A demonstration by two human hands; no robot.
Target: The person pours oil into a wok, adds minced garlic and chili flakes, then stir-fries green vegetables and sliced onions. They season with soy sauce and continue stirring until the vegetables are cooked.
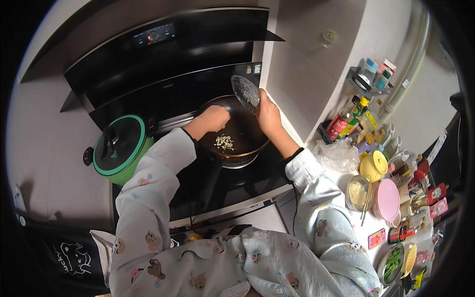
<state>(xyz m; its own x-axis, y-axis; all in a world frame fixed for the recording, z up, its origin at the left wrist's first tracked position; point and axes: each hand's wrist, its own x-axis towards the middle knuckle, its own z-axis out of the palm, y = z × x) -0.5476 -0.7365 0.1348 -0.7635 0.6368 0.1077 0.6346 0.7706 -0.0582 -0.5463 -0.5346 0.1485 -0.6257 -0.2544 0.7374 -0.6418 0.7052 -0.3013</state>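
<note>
In the head view a dark wok [243, 128] sits on the black cooktop [230, 185]. A small heap of chopped pale pieces, which look like garlic [224, 142], lies in its near left part. My left hand [213, 118] hovers over the wok's left side with its fingers curled in; whether anything is between them is hidden. My right hand [268, 113] grips a clear ribbed glass dish [245, 93] by its edge. The dish is tilted on its side above the wok's back right rim.
Left of the wok stands a green lidded pot [118, 146]. Behind rises a black range hood [167, 48]. The right counter holds a plastic bag [337, 156], a yellow jar [373, 166], chopsticks [366, 200], a pink-lidded container [387, 199], a phone [377, 238] and a bowl of greens [392, 264].
</note>
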